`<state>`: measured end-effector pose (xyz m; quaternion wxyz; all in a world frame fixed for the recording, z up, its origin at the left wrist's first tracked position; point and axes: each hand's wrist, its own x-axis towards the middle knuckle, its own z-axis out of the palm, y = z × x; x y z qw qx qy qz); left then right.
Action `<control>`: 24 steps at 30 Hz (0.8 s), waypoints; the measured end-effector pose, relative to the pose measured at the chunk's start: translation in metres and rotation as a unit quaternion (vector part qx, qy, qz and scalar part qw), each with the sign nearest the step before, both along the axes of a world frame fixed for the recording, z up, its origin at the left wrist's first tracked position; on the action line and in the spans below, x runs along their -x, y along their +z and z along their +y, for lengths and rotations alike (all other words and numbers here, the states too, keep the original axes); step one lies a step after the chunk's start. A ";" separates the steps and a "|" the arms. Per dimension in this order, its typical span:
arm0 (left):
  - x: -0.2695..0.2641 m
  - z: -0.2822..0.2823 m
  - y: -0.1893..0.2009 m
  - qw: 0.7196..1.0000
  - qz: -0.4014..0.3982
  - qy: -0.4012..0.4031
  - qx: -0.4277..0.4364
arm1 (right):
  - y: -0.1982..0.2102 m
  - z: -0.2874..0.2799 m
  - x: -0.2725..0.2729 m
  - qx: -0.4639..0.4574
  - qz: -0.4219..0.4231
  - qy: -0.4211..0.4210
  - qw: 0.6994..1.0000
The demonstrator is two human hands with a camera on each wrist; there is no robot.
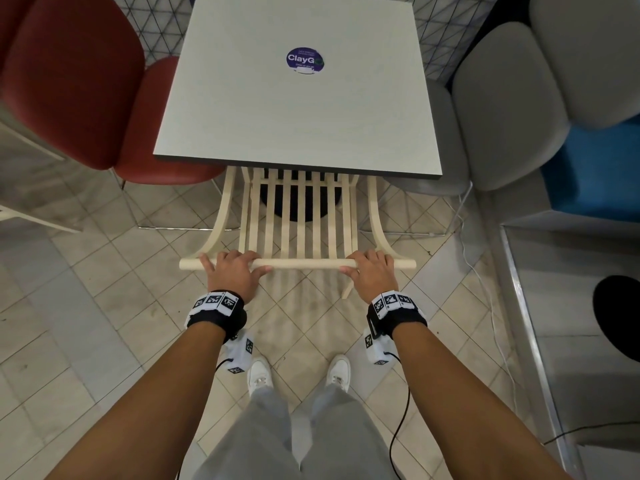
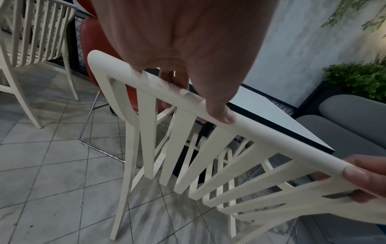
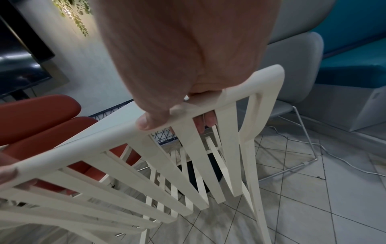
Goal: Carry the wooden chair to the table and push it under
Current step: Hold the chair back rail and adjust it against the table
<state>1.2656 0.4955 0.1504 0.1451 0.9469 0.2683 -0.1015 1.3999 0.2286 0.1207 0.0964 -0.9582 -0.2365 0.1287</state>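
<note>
Both hands clamped on the top rail [image 1: 304, 263] of the wooden chair [image 1: 300, 216]: left hand [image 1: 231, 271] near the rail's left end, right hand [image 1: 372, 271] near its right end, fingers over the far side and thumbs along the near side, as both wrist views confirm. Beyond the rail, slatted backrest leaning away, toward the counter [image 1: 298, 84]. Farther still, seat already hidden beneath the counter's near edge, just short of the counter's dark round base [image 1: 294, 206]. Left of the chair, a red chair [image 1: 76, 81]; right of the chair, a grey chair [image 1: 502, 109].

Probably light for its bulk and quite stiff, with a smooth painted finish that could slip in a loose grip; best taken at the rail, well apart, for control of twist. Thin slats judged a poorer hold. Rail's long axis running parallel to the counter's near edge, chair front pointing straight under the counter. Push apparently nearly finished.
</note>
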 end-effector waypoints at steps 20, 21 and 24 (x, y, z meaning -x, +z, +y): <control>0.002 0.014 -0.009 0.999 -0.010 -0.003 0.037 | 0.000 0.004 0.005 -0.008 -0.002 -0.005 1.000; 0.002 0.014 -0.009 0.999 -0.008 -0.005 0.037 | 0.001 0.005 0.006 -0.010 0.003 -0.005 1.000; 0.006 0.014 -0.009 0.999 -0.016 -0.013 0.029 | 0.008 0.003 0.007 -0.038 0.029 -0.007 0.999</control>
